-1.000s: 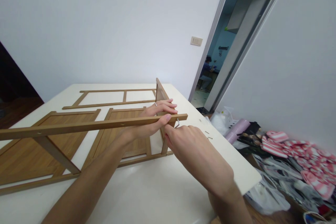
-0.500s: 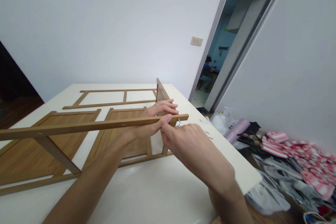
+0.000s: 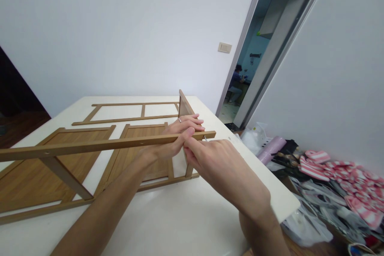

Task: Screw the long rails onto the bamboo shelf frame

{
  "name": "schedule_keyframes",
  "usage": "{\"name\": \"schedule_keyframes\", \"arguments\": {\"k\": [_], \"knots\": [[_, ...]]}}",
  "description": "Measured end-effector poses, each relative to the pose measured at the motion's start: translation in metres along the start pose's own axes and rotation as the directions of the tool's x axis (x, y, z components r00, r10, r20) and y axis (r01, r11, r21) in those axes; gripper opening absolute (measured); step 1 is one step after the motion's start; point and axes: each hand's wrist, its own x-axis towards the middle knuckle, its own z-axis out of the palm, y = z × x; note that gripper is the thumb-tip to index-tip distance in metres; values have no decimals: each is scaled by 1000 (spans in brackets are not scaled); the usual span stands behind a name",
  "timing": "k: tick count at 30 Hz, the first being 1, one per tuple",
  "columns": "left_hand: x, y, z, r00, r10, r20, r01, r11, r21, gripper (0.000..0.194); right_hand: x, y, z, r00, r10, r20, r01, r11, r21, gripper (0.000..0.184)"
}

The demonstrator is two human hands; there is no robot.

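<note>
In the head view, two bare hands work at one corner of a wooden frame (image 3: pixel 66 179) standing on its long edge on a white tabletop (image 3: pixel 180 218). The left hand (image 3: pixel 167 151) grasps the upper rail (image 3: pixel 105 144) near its right end, thumb over the wood and fingers, one wearing a ring, reaching across to the upright panel (image 3: pixel 185 107) that meets the frame there. The right hand (image 3: pixel 220 159) is clenched just beside that end, its thumb side touching the left hand; a thin metal rod (image 3: pixel 205 138) shows between rail and knuckles, but how the fingers hold it is hidden. Behind the upper rail, two wooden panels lie flat, a left panel (image 3: pixel 39 176) and a middle panel (image 3: pixel 147 130). Farther back, near the pale wall (image 3: pixel 120 40), lies an open ladder-like frame (image 3: pixel 143 111). A light switch (image 3: pixel 225 47) is on the wall, and a person (image 3: pixel 236 82) sits beyond the doorway. To the right, below the tabletop, are a pink roll (image 3: pixel 272 149), plastic bags (image 3: pixel 306 226) and pink-and-white striped cloth (image 3: pixel 357 178).
</note>
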Motion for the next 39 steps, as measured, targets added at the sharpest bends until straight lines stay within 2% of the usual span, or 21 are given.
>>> {"name": "schedule_keyframes", "arguments": {"k": [6,13,17,21,26,33,36,39], "knots": [[0,-2,2,1000,1,-24,-1,1000,-6,34,2,2,3,999,-23,-44,20,998,-65,20],[1,-4,2,1000,26,-18,-26,1000,-14,34,7,2,-2,999,-4,-40,-1,994,-107,2],[0,-5,0,999,39,8,-39,999,-12,40,9,3,-1,998,10,-54,-12,999,-33,8],[-1,-7,0,999,37,3,-37,999,17,38,11,5,-3,997,48,-53,-45,997,55,12],[0,-10,3,999,38,-18,-37,999,26,38,13,7,-5,994,83,-69,-79,995,69,15],[-1,-7,4,999,22,-23,-21,999,44,39,14,10,1,978,86,-189,-76,995,60,15],[0,-1,3,1000,-17,-2,17,999,38,39,14,14,2,964,124,-235,-94,986,135,11],[0,3,3,999,-42,4,42,999,16,37,12,21,-1,943,189,-273,-109,953,283,6]]}}
